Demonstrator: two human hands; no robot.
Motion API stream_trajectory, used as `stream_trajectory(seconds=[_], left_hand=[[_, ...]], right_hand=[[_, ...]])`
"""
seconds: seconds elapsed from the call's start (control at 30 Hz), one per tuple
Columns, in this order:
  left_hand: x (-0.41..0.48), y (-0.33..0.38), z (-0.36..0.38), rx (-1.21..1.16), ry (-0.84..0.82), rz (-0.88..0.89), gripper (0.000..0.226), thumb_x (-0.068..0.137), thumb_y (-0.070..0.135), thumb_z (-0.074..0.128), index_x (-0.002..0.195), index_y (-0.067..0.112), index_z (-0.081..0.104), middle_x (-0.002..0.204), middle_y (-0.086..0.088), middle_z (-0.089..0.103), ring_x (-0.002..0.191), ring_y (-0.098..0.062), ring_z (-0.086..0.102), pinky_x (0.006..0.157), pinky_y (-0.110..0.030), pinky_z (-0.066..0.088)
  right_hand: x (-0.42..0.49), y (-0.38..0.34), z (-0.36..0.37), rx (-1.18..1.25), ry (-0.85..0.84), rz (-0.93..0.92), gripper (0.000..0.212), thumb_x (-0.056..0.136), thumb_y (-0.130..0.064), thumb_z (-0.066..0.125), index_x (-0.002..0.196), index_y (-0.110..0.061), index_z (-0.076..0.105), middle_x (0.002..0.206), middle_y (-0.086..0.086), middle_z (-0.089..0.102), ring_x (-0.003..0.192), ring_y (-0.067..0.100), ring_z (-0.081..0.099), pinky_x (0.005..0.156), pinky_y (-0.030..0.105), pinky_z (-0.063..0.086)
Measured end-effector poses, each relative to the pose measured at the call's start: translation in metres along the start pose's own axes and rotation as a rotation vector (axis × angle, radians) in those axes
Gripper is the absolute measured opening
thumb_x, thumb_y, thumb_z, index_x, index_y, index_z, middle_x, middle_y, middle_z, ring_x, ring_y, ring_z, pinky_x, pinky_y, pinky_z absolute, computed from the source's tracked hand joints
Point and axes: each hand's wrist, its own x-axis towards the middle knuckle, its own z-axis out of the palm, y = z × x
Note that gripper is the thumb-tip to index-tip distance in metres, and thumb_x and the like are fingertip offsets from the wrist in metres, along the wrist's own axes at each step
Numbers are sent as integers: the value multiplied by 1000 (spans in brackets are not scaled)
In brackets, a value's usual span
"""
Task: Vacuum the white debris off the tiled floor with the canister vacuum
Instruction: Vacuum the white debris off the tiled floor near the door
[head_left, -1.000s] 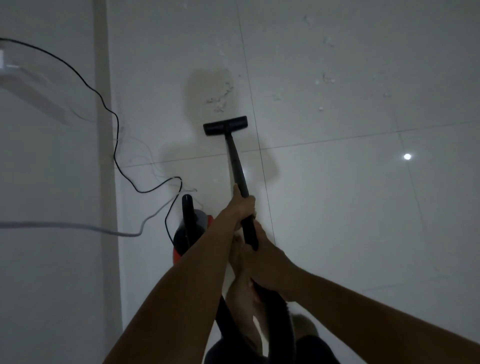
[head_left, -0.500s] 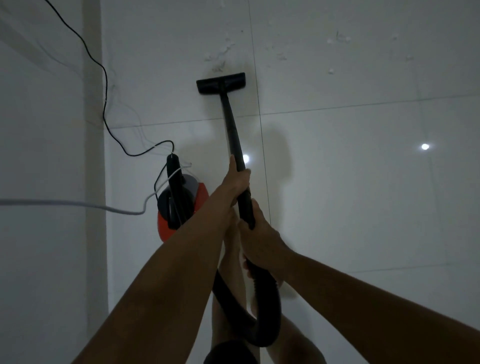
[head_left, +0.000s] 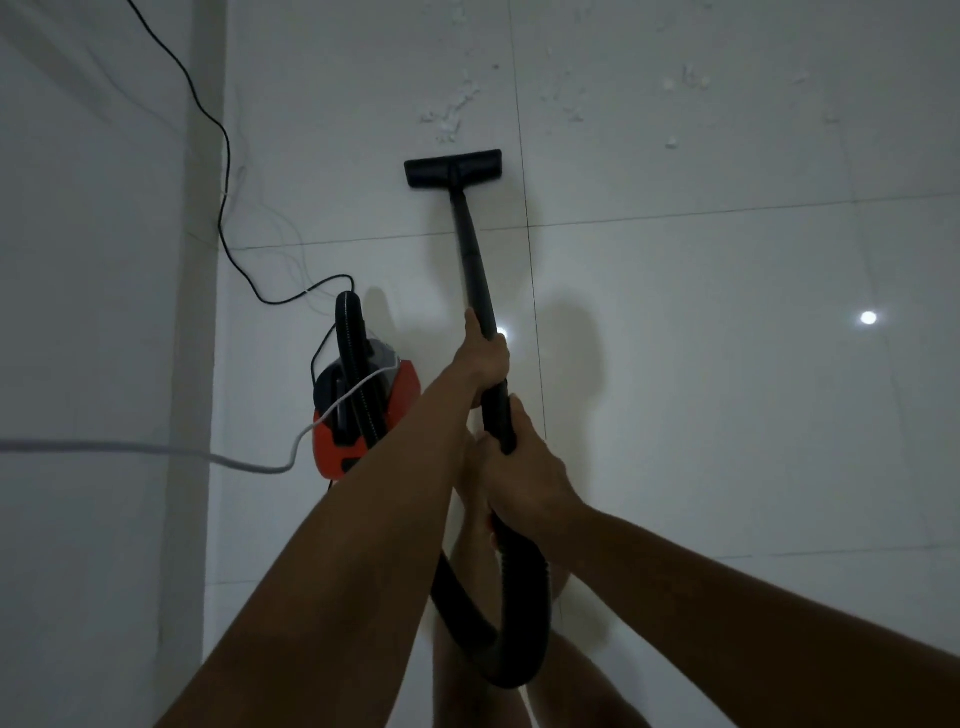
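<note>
The black wand (head_left: 475, 270), ending in a wide flat floor head (head_left: 453, 169), ran from 6 to 12 o'clock. The head pointed to 12 on the tiled floor (head_left: 701, 415), just short of the white debris (head_left: 449, 117). The left hand (head_left: 483, 358) clasped the wand higher and the right hand (head_left: 524, 467) lower, fingers wrapped round it. Head and grips matched half a second earlier.
</note>
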Motion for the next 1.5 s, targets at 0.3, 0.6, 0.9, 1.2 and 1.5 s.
stream_trajectory(seconds=[0.3,0.6,0.9,1.2,1.5], left_hand=[[4,-21,-4,63,-12,-8,68,107,27,32,155,35,-15,116,-12,56,74,-18,53,76,-37,51],[19,-48,19,77,-7,8,66,108,30,29,154,35,-18,146,-15,43,76,-14,52,83,-35,48],[29,-57,31,87,35,3,68,107,26,32,155,34,-16,141,-13,45,80,-18,54,94,-46,52],[29,-57,43,97,38,10,68,107,27,32,155,34,-17,143,-13,43,78,-17,54,85,-40,52],[28,-41,46,60,33,-2,69,108,25,32,155,34,-17,119,-5,43,77,-16,52,79,-35,47]], right_hand=[[4,20,21,-38,-28,-16,62,109,-39,37,161,-50,4,106,-6,69,73,14,73,50,17,51],[24,61,20,-53,-26,58,64,105,-48,38,155,-62,0,101,0,73,70,20,71,77,50,64],[31,74,9,-98,-55,65,64,109,-40,37,157,-57,-2,110,14,70,75,26,68,79,51,63],[37,86,2,-111,-45,51,63,108,-42,35,154,-60,-3,114,14,70,86,31,71,81,52,63],[28,71,-19,-70,-74,-10,61,109,-37,37,159,-52,4,88,-6,64,65,10,64,64,32,58]])
